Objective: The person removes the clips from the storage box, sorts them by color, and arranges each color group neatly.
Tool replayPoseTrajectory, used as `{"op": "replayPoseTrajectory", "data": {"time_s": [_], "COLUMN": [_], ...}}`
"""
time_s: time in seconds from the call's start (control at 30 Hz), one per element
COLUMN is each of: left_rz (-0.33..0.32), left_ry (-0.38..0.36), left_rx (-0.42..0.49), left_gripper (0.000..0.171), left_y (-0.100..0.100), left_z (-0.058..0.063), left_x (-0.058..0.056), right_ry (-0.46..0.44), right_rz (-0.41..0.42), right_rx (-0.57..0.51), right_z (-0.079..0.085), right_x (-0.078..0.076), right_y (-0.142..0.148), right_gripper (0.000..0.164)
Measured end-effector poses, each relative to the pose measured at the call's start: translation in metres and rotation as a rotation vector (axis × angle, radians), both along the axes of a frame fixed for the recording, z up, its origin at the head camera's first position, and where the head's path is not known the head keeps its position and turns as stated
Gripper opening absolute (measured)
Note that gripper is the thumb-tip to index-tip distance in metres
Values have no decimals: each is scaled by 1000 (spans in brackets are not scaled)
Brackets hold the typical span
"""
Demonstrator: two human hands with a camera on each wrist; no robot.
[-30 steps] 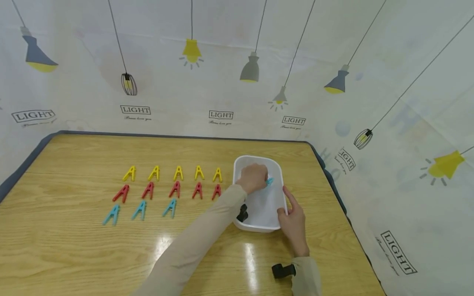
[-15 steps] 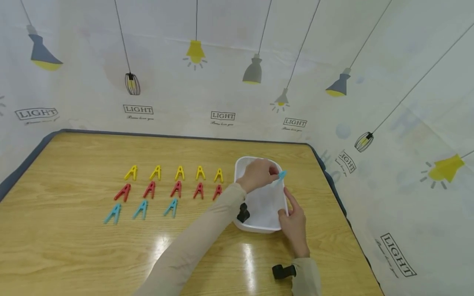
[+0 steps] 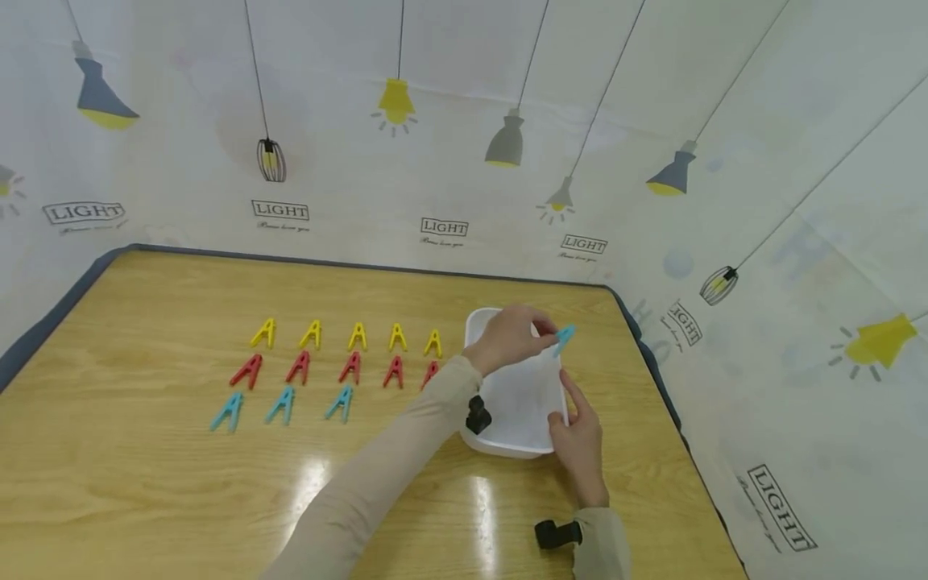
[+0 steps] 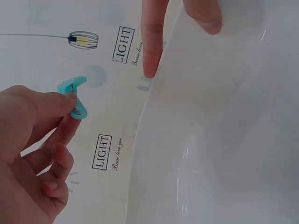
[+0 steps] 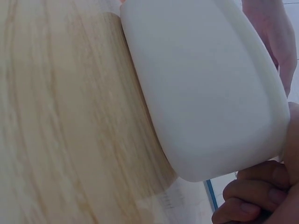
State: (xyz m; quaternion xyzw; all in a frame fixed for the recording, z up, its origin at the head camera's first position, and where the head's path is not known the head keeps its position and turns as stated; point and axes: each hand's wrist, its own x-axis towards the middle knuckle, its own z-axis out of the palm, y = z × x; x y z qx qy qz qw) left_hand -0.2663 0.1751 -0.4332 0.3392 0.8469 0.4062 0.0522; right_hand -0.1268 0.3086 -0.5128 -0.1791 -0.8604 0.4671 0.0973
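My left hand point(image 3: 510, 337) pinches a light blue clothespin point(image 3: 564, 340) between thumb and fingertips, above the far right part of a white plastic bin point(image 3: 516, 403). In the left wrist view the same clothespin point(image 4: 74, 99) is held clear of the bin's wall. My right hand point(image 3: 578, 439) grips the bin's right rim, thumb inside and fingers outside; its curled fingers point(image 5: 254, 193) show by the bin in the right wrist view. No other clothespin can be seen in the visible part of the bin; my left arm covers its left side.
Left of the bin, clothespins lie in rows on the wooden table point(image 3: 145, 483): several yellow ones point(image 3: 312, 334), several red ones point(image 3: 298, 367) and three light blue ones point(image 3: 281, 404). A pale wall point(image 3: 348, 161) with printed lamps stands behind the table.
My left hand has lifted the light blue clothespin from inside the bin, up and to the right. The right hand keeps its grip on the rim. The head view has shifted slightly.
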Motion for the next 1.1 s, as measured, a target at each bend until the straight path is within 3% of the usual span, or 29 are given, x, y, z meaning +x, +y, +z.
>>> {"op": "replayPoseTrajectory", "data": {"time_s": [0.23,0.57,0.73,1.1], "left_rz": [25,65,85,182], "left_ry": [-4,-29,-27,-97], "left_rx": [5,129,160,188], "left_gripper": [16,15,15,18], "left_y": [-22,-64,-85,-141], "left_z": [4,11,8,10], "left_x": [-5,-17,-15,-10], "right_ry": [-27,-71,-73,-67], "right_rz": [7,0,11,-2], "right_rx": [-36,-31,-29,-19], "right_z": [2,3,2,8], "right_x": [0,-1,1,2], "right_y": [-5,-7,-7,-8], "right_gripper": [70,69,70,70]}}
